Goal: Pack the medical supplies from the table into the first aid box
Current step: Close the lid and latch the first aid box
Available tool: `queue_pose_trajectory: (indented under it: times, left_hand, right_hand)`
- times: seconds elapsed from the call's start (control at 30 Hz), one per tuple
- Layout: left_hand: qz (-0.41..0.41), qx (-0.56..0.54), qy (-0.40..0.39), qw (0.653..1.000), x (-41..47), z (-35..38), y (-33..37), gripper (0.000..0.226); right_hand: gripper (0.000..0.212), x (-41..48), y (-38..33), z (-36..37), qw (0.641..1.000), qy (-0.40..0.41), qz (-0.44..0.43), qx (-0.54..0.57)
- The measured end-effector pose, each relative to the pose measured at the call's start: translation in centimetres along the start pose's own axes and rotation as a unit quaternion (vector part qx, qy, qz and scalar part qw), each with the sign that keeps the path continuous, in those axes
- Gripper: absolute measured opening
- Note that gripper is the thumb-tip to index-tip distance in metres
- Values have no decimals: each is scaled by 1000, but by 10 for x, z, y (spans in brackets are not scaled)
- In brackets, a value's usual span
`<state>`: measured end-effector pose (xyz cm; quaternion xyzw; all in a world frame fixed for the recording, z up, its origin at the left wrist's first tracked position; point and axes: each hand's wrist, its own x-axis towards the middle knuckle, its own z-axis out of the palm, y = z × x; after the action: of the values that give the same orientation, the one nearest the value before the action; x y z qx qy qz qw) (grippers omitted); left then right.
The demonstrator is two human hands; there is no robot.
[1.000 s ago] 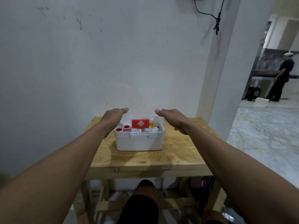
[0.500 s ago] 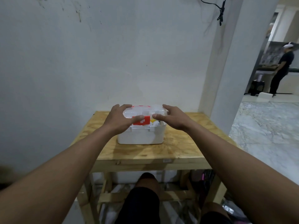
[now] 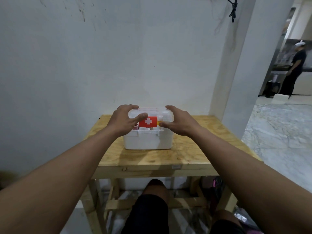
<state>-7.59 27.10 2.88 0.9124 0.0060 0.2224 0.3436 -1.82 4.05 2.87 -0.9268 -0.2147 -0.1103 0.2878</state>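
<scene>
Table: pale plywood-topped wooden table [image 3: 194, 154] pushed up against a whitewashed wall [image 3: 101, 56]; timber legs and crossbars below.

Box: white plastic first aid box [image 3: 148, 141] sits on the far half of the table top, a little toward 11 o'clock from its centre, near the wall.

Lid: clear, rounded plastic lid [image 3: 166, 114] is over the top of the box with a gap showing along its front edge, above the white base. A red rectangular latch with a white cross [image 3: 148, 121] faces the wearer at the front centre.

Contents: through the gap and the clear plastic, small white items, something with red at the left end, something yellow at the right end. Too small to name.

Left hand: left hand [image 3: 122, 121] lies on the lid's 9 o'clock end, fingers curled over the top, thumb laid along the front beside the red latch. Loosely clasping the lid.

Right hand: right hand [image 3: 179, 123] on the 3 o'clock end, fingers arched over the top, thumb pressed against the front edge near the yellow item. Likewise wrapped on the lid.

Wearer: bare forearms reaching forward; dark shorts and a knee under the table edge.

Background: at 2 o'clock, through a doorway, a person in dark clothes and a white cap [image 3: 296, 68] stands on a marble-pattern floor [image 3: 278, 132]. A black cable [image 3: 233, 9] hangs on the wall at 1 o'clock.
</scene>
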Motion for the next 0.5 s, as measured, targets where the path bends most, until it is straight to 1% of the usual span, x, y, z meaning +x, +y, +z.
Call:
queue_pose_trajectory:
  times: [0.07,0.17,0.23,0.3,0.33,0.4,0.5]
  left_hand:
    - [3,1,-1,1000,1,0,-1,75]
    - [10,9,3,1000,2,2,-3,71]
    - [10,12,6,1000,2,5,-6,65]
    - [7,14,2,1000,2,7,-9,61]
    - [5,15,-2,1000,1,8,-11,61]
    - [8,27,-12,1000,-1,11,-14,63]
    - [15,48,-18,999,-6,16,-19,73]
  right_hand:
    - [87,1,-3,0,1000,6,2,-13]
    - [97,-1,-7,-2,1000,8,10,-15]
    - [107,-3,-8,-4,1000,-12,16,0]
    - [109,-5,-8,-7,999,-37,18,17]
    - [106,-6,-7,-8,999,-47,17,19]
    - [93,-7,-3,-8,998,-62,12,12]
    - [77,-10,1,-6,997,-71,17,19]
